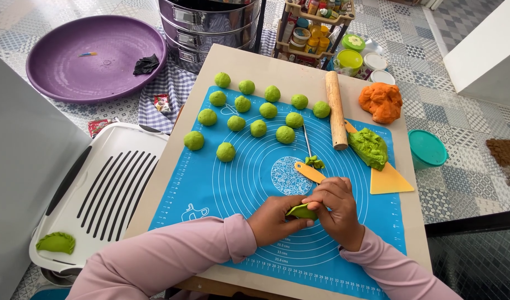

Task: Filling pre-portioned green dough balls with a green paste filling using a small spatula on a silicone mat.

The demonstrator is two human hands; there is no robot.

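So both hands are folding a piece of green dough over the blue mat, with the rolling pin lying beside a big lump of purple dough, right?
Nearly. The head view shows the left hand and right hand pinching the green dough piece over the blue mat, but the big lump beyond the rolling pin is orange, not purple. The purple thing is the large basin on the floor.

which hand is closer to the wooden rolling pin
Right. The right hand pinches the green dough piece below the rolling pin; the left hand sits farther down-left.
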